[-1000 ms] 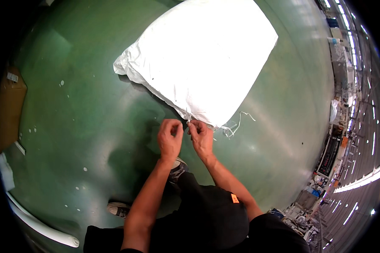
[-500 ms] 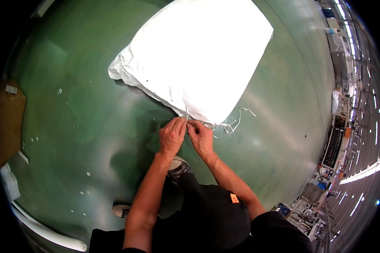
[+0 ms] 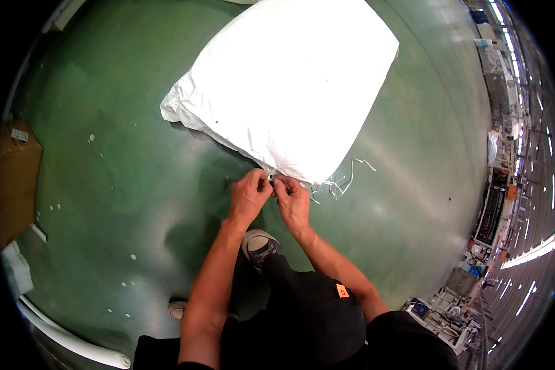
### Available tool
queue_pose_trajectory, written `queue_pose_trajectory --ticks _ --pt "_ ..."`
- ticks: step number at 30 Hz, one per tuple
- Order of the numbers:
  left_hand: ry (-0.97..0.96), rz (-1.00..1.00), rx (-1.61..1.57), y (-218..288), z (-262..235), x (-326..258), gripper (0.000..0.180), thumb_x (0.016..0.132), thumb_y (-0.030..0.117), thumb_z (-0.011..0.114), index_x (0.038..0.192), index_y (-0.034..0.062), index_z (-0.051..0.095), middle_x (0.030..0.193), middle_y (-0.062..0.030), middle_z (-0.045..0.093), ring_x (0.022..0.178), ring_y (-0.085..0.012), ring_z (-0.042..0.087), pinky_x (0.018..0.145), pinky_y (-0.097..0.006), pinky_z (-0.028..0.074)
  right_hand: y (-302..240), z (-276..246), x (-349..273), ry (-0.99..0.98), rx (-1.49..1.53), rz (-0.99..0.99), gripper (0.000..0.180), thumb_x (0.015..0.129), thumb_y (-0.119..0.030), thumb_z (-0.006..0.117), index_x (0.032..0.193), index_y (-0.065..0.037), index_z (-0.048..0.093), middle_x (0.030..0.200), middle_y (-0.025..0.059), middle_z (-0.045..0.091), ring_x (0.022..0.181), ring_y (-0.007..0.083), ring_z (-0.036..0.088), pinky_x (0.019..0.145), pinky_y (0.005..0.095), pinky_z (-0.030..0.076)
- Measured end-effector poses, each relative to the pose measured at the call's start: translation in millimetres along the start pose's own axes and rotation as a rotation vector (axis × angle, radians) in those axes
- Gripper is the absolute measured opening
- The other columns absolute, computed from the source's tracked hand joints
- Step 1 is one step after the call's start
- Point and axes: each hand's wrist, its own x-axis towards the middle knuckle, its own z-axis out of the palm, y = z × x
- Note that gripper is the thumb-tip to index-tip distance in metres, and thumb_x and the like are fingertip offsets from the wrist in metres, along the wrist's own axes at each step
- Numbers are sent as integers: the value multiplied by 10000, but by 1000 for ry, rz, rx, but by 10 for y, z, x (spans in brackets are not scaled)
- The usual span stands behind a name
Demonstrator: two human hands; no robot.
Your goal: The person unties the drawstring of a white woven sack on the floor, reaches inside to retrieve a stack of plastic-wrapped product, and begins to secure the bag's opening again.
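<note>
A large, full white woven sack (image 3: 290, 92) lies on the green floor in front of me. At its near edge, my left hand (image 3: 251, 191) is closed in a pinch on thin white string. Right beside it, my right hand (image 3: 291, 196) pinches at the same string, fingertips almost meeting the left ones. A small loop of the string (image 3: 271, 176) shows between the fingers, close against the sack; its exact shape is hard to make out. Loose white threads (image 3: 342, 182) trail from the sack's edge to the right of my hands.
My shoe (image 3: 262, 246) is on the floor just below my hands. A brown cardboard box (image 3: 17, 185) stands at the far left, with a white roll (image 3: 74, 342) below it. Cluttered shelves and equipment (image 3: 475, 265) line the right side.
My hands have shifted slightly, the left fingers drawing a little away from the sack's edge, and a small string loop now shows between them. The sack lies as before.
</note>
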Motion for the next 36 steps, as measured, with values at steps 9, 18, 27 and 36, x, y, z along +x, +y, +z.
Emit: queue_pose_trajectory --ticks 9,18,27,36 --pt "114 -380 -386 19 154 -130 63 834 35 649 858 2 602 702 -60 633 611 -144 619 554 -298 491 -129 -43 -64 17 -382 -303 168 866 -131 696 1020 -64 687 673 119 638 561 118 569 562 271 482" --pt "-152 -609 -800 -165 -2 -71 49 869 49 632 898 10 643 736 1 602 627 -61 527 554 -221 455 -321 -88 18 -33 -576 -581 79 864 -168 649 936 -139 660 831 52 667 654 301 649 548 406 496" --pt "-102 -527 -726 -146 10 -80 38 862 5 633 897 19 634 713 23 570 611 -45 511 535 -220 458 -463 -110 122 -131 -838 -728 30 866 -162 624 872 -134 616 788 44 606 598 292 624 501 415 478" --pt "-182 -478 -585 -105 -39 49 47 856 -4 616 902 -7 618 701 29 564 615 -49 505 537 -223 447 -529 -169 372 -360 -1016 -844 63 831 -140 627 879 -121 591 769 52 606 612 291 629 492 421 478"
